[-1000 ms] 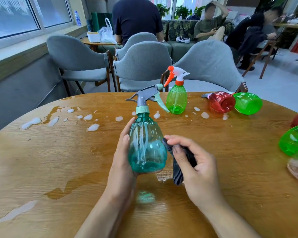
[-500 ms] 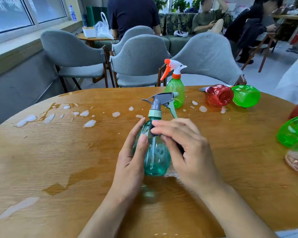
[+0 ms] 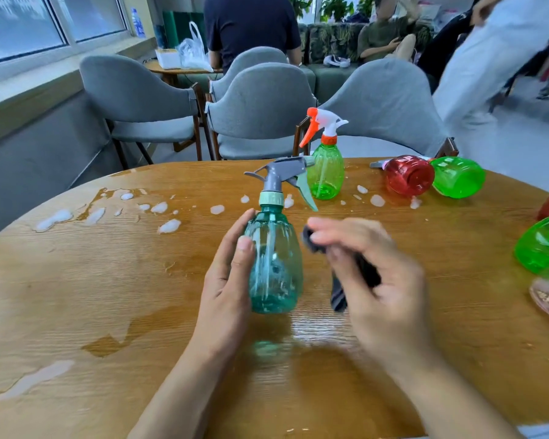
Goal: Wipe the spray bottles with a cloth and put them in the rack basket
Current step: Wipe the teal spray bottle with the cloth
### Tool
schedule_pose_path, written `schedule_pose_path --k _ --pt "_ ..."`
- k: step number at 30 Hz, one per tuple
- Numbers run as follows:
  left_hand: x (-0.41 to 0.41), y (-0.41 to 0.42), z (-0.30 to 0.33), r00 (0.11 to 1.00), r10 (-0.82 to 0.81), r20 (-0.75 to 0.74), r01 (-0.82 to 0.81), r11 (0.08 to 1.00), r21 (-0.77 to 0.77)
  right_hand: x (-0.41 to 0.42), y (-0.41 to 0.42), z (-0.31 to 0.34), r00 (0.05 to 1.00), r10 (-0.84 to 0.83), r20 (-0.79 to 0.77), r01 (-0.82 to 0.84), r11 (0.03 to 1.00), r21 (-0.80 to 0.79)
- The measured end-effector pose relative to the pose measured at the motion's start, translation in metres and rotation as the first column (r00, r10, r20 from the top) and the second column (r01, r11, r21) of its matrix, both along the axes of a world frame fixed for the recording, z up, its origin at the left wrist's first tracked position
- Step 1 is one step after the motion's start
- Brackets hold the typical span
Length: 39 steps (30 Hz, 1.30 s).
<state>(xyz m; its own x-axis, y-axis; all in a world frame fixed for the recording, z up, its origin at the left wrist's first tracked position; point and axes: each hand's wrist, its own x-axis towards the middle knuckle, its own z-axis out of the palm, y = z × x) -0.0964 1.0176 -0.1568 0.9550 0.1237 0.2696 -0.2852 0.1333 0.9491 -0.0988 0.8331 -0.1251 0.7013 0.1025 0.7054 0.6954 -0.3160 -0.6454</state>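
Since half a second ago the right hand (image 3: 377, 280) has come off the front of the teal spray bottle (image 3: 274, 264) and now sits just beside it, to its right near the centre of the frame, blurred by motion. Its fingers are curled around a dark cloth (image 3: 339, 274), a bunched end showing at the fingertips near the bottle's shoulder and a loose end hanging below the palm; whether the cloth touches the bottle cannot be told.

The left hand (image 3: 229, 280) grasps the teal spray bottle from its left side, thumb across the front and fingers behind, holding it upright with its base on or just above the wooden desk (image 3: 76, 296). The bottle's grey trigger head points toward the right of the frame.

Behind it, in the upper centre, a green spray bottle (image 3: 327, 172) with an orange and white trigger stands upright. To the right of that, a red bottle (image 3: 409, 175) and a green bottle (image 3: 458, 177) lie on their sides, touching. More bottles are cut off at the right edge. Puddles and foam patches (image 3: 168, 226) dot the desk's left half.
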Motion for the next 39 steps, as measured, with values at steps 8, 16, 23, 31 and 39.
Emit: schedule_pose_path --k 8,16,23,31,39 --pt "-0.005 -0.015 -0.004 1.000 -0.024 0.010 0.024 0.998 0.065 0.013 0.013 -0.012 0.995 -0.065 0.074 0.081 0.968 -0.236" --pt "0.004 0.002 0.002 0.996 0.069 -0.064 -0.072 0.997 -0.040 -0.007 0.017 -0.031 0.983 0.160 0.090 -0.103 0.887 -0.450" --pt "0.004 0.007 0.006 0.995 0.010 -0.098 -0.016 0.998 -0.064 -0.007 0.008 -0.021 0.960 0.148 -0.238 -0.124 0.986 0.112" --pt "-0.002 -0.008 0.007 0.990 -0.077 -0.116 0.056 0.984 -0.172 -0.003 0.019 -0.025 0.930 0.083 -0.358 0.036 0.948 0.316" --pt "-0.003 -0.011 -0.004 1.000 -0.008 -0.009 0.009 1.000 0.017 0.001 0.015 -0.008 0.985 -0.170 -0.001 0.170 0.985 0.044"
